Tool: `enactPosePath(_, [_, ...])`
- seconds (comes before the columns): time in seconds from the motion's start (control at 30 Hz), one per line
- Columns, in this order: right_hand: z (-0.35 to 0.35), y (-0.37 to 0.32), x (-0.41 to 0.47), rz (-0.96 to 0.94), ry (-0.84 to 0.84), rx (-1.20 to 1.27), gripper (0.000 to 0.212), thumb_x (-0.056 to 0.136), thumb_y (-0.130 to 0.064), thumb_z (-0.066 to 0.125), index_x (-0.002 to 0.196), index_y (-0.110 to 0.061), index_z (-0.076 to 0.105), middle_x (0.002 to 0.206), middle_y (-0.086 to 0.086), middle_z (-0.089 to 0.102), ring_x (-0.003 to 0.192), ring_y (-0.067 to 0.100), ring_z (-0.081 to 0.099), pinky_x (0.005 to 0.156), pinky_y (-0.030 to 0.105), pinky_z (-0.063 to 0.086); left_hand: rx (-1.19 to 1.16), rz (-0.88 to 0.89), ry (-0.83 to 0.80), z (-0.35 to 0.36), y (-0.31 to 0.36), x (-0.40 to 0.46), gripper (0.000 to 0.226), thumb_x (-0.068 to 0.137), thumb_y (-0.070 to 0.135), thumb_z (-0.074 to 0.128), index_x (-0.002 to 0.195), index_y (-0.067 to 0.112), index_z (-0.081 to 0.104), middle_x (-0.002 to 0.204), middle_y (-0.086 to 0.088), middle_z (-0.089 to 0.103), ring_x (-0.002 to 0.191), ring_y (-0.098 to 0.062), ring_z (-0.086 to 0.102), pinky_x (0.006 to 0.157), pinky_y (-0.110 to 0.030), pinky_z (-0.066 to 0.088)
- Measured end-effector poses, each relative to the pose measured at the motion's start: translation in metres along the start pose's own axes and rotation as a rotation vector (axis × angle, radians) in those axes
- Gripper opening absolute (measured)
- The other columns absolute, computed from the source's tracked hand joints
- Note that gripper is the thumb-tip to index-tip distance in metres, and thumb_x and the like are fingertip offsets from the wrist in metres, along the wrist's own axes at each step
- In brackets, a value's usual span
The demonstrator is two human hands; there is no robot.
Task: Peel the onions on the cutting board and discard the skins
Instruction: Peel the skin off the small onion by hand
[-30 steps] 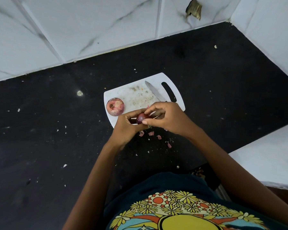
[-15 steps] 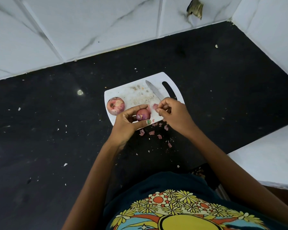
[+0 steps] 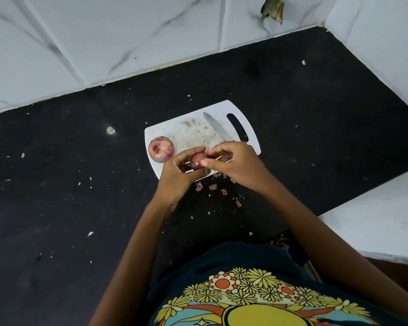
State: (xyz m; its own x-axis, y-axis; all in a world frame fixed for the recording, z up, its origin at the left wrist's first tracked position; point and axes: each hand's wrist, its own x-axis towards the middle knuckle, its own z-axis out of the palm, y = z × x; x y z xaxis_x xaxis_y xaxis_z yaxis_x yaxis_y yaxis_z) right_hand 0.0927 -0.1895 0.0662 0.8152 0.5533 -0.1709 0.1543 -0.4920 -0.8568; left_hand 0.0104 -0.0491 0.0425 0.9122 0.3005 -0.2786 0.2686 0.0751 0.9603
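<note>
You see two onions: your left hand [image 3: 178, 171] grips the small onion [image 3: 197, 160] over the cutting board's [image 3: 174, 131] near edge while your right hand [image 3: 236, 164] pinches its skin [image 3: 208, 150]. The larger onion [image 3: 161, 149] sits at the board's left edge, one knife [image 3: 216, 127] by the handle slot, open dark desk [image 3: 68, 184] all around.

You're looking down on a black stone countertop [image 3: 68, 208] dusted with pale crumbs and specks. Behind it runs a wall of white marble-look tiles [image 3: 127, 36], and a torn brownish patch [image 3: 272, 9] mars one tile near the corner. A second white tiled wall [image 3: 386, 50] closes in the right side. At the lower right, a white ledge [image 3: 375, 227] juts over the counter. Your dark shirt with a yellow-and-orange flower print [image 3: 250, 295] fills the bottom edge.
</note>
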Motion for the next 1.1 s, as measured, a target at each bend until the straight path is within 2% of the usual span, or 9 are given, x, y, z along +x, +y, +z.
enactPosePath(0.13, [0.0050,-0.0006,-0.0003,0.013,0.020,0.024,0.027,0.074,-0.019,0.079,0.098,-0.011,0.071,0.086,-0.002,0.072,0.076,0.005,0.067,0.071,0.014,0.054,0.018,0.016,-0.015,0.0004,0.0023,-0.0009,0.046,0.075,-0.004,0.074,0.111,0.024,0.066,0.097,-0.001,0.072,0.088,-0.012,0.065,0.085,-0.037,0.056])
enactPosePath(0.3, [0.0030,0.0020,0.0026,-0.012,0.125,0.032,0.013,0.073,-0.004,0.070,0.086,-0.008,0.074,0.080,0.000,0.072,0.073,0.010,0.068,0.071,0.016,0.055,0.014,0.027,-0.053,0.0011,0.0026,-0.0015,0.050,0.071,-0.003,0.078,0.114,0.020,0.066,0.101,-0.004,0.072,0.088,-0.011,0.065,0.087,-0.029,0.055])
enactPosePath(0.47, [0.0003,-0.0008,0.0008,0.015,0.023,0.064,0.022,0.071,-0.014,0.080,0.090,-0.008,0.073,0.082,0.000,0.073,0.076,0.011,0.070,0.072,0.021,0.057,0.037,0.052,-0.026,0.0017,0.0013,-0.0004,0.047,0.074,-0.002,0.076,0.113,0.021,0.065,0.099,-0.003,0.073,0.089,-0.012,0.065,0.088,-0.033,0.056])
enactPosePath(0.7, [0.0056,-0.0011,0.0002,0.020,0.067,0.023,0.018,0.067,-0.013,0.080,0.082,-0.010,0.072,0.075,-0.002,0.072,0.068,0.008,0.068,0.070,0.027,0.059,0.059,0.063,-0.044,0.0017,0.0003,-0.0003,0.046,0.074,-0.001,0.076,0.116,0.016,0.065,0.100,-0.002,0.073,0.089,-0.009,0.067,0.086,-0.029,0.056])
enactPosePath(0.93, [0.0015,0.0019,0.0034,0.002,0.130,0.006,0.015,0.072,-0.003,0.069,0.084,-0.008,0.075,0.081,-0.001,0.072,0.076,0.010,0.069,0.077,0.028,0.058,-0.011,0.023,-0.061,0.0019,-0.0015,0.0004,0.051,0.071,-0.004,0.077,0.117,0.015,0.065,0.103,-0.006,0.072,0.088,-0.009,0.066,0.087,-0.028,0.055])
enactPosePath(1.1, [0.0027,0.0011,0.0021,0.030,0.030,0.040,0.021,0.072,-0.018,0.079,0.091,-0.011,0.074,0.083,0.000,0.073,0.076,0.011,0.069,0.076,0.031,0.059,0.007,0.033,-0.035,-0.0007,-0.0024,0.0008,0.047,0.073,-0.002,0.076,0.110,0.025,0.066,0.101,0.000,0.073,0.091,-0.010,0.067,0.089,-0.032,0.055])
